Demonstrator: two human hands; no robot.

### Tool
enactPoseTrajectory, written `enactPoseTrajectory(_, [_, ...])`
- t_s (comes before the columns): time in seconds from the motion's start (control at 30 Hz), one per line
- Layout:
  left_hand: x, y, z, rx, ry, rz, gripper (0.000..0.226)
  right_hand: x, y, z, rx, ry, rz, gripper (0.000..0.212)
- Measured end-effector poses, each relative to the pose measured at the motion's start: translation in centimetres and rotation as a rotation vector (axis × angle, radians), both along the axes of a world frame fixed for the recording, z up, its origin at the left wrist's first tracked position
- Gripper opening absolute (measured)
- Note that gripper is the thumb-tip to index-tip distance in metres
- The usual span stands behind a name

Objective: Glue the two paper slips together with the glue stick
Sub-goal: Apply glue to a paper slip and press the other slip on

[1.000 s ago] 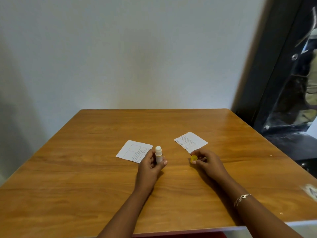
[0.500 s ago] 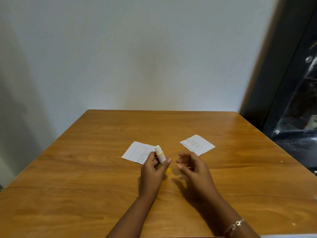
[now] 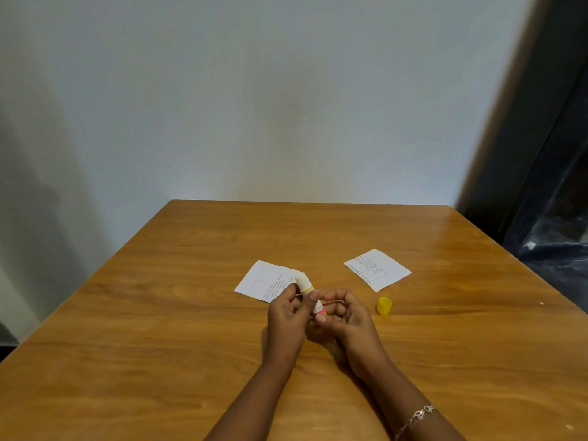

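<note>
Head view: a white cylindrical glue stick (image 3: 308, 289) with a yellow band and a pink base is held above the brown wooden table (image 3: 159, 345), uncapped, tilted with its pale tip toward 11 o'clock. The left hand (image 3: 286, 319) pinches its body between thumb and fingers; the right hand (image 3: 345, 318) closes its fingertips on the pink base. Behind the tip, a white printed paper slip (image 3: 264, 281) with ruled boxes lies flat. A second white printed paper slip (image 3: 377, 270) lies at 2 o'clock from the hands, well apart from the first. The small yellow plastic cap (image 3: 384, 305) stands on the table at 3 o'clock, near the right hand.
</note>
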State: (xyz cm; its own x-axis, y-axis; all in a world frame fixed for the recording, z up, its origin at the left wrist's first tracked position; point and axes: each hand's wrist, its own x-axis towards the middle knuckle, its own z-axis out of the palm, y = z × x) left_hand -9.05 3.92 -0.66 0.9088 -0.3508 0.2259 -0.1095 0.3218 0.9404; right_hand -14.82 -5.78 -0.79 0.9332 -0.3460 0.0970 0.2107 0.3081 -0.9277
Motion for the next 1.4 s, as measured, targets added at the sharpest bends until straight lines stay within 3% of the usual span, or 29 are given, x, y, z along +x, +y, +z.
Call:
enactPoseTrajectory(0.13, [0.1,0.32,0.59,-0.046,0.066,-0.089,0.022,-0.19,-0.53,0.44,0.069,0.012,0.116,0.033])
enactPoseTrajectory(0.3, [0.3,0.19,0.54,-0.077,0.083,-0.047,0.014,-0.05,-0.39,0.1,-0.023,0.059,0.143,0.03])
enactPoseTrajectory(0.43, [0.38,0.2,0.36,-0.074,0.08,-0.053,0.022,-0.03,-0.66,-0.13,-0.051,0.073,0.108,0.046])
enactPoseTrajectory(0.57, [0.53,0.18,0.48,-0.093,0.141,-0.118,0.033,-0.11,-0.55,0.0,0.026,0.019,0.109,0.035])
enactPoseTrajectory(0.67, [0.68,0.38,0.51,-0.103,0.146,-0.16,0.03,-0.33,-0.68,0.3,0.031,0.023,0.133,0.029])
enactPoseTrajectory(0.83, [0.63,0.32,0.49,-0.107,0.147,-0.083,0.018,-0.27,-0.03,0.3,-0.047,0.046,0.115,0.036])
enactPoseTrajectory(0.93, [0.66,0.17,0.61,-0.095,0.151,-0.062,0.01,-0.31,0.23,0.06,-0.129,0.067,0.091,0.023])
enactPoseTrajectory(1.13, [0.42,0.04,0.62,-0.071,0.115,-0.053,0.007,-0.22,0.1,0.2,-0.091,0.098,0.032,0.011])
enactPoseTrajectory(1.33, [0.68,0.02,0.48,-0.061,0.114,-0.075,0.019,-0.32,0.12,0.57,-0.132,0.144,0.051,0.038])
enactPoseTrajectory(1.4, [0.64,-0.01,0.44,-0.061,0.121,-0.077,0.02,-0.39,0.22,0.59,-0.17,0.128,0.059,0.031])
